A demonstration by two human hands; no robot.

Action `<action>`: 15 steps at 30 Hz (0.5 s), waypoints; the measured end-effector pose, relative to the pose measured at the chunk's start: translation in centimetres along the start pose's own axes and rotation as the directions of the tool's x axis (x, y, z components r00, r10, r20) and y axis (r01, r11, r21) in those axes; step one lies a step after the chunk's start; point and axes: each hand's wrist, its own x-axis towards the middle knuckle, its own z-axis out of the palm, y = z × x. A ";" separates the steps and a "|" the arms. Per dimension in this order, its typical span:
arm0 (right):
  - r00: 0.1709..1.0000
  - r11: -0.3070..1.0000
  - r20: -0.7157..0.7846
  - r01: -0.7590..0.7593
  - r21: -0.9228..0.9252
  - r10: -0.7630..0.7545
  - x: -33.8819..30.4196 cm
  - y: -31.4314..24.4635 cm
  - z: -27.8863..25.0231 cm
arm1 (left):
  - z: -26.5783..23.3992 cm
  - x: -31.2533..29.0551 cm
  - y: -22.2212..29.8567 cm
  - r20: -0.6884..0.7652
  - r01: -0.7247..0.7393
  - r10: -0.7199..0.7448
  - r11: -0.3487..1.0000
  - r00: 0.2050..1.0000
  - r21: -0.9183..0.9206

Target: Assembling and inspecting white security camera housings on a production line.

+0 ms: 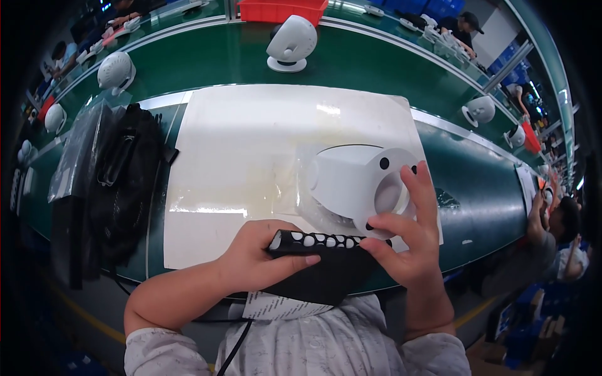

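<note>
A single head-worn fisheye view looks steeply down, close over the table's near edge, facing across it toward the far edge; straight lines bow at the rim.

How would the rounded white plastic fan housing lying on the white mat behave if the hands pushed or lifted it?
The rounded white plastic fan housing looks like a rigid hollow shell, so probably stiff and light for its size. Lying on its curved side on the white mat, it may rock or roll when pushed. Its smooth surface seems slippery; the right hand steadies it, while the left hand holds a black perforated strip.
</note>
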 end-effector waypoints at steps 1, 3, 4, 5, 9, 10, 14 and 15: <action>0.996 0.995 -0.029 0.079 -0.059 -0.081 -0.1 0.4 0.1 | 0.1 0.0 0.1 -0.015 -0.005 0.005 1.000 1.000 -0.011; 0.985 0.981 -0.053 0.156 -0.115 -0.163 -0.3 0.9 0.1 | 0.2 0.0 0.3 -0.034 -0.008 0.007 1.000 0.999 -0.022; 0.968 0.944 -0.033 0.233 -0.234 -0.247 -0.4 1.1 0.1 | 0.2 0.1 0.2 -0.043 0.000 -0.001 0.999 0.999 -0.038; 0.945 0.886 -0.003 0.306 -0.348 -0.327 -0.5 1.2 0.1 | 0.3 0.2 0.0 -0.052 0.007 -0.010 0.999 0.999 -0.053; 0.973 0.926 0.054 0.231 -0.300 -0.225 -0.8 1.3 -0.3 | 0.2 0.0 -0.7 -0.058 0.014 -0.017 0.998 0.998 -0.055; 0.987 0.970 0.022 0.160 -0.185 -0.159 -1.3 1.2 0.0 | 0.2 -0.1 -0.6 -0.061 0.018 -0.022 0.998 0.998 -0.060; 0.990 0.996 -0.116 0.086 0.002 -0.085 -3.4 0.8 1.2 | 0.0 0.0 0.0 -0.014 -0.009 0.009 1.000 1.000 -0.002; 0.984 0.996 -0.155 0.087 -0.026 -0.090 -3.5 0.6 1.4 | 0.1 0.1 0.0 -0.011 -0.008 0.008 1.000 1.000 -0.001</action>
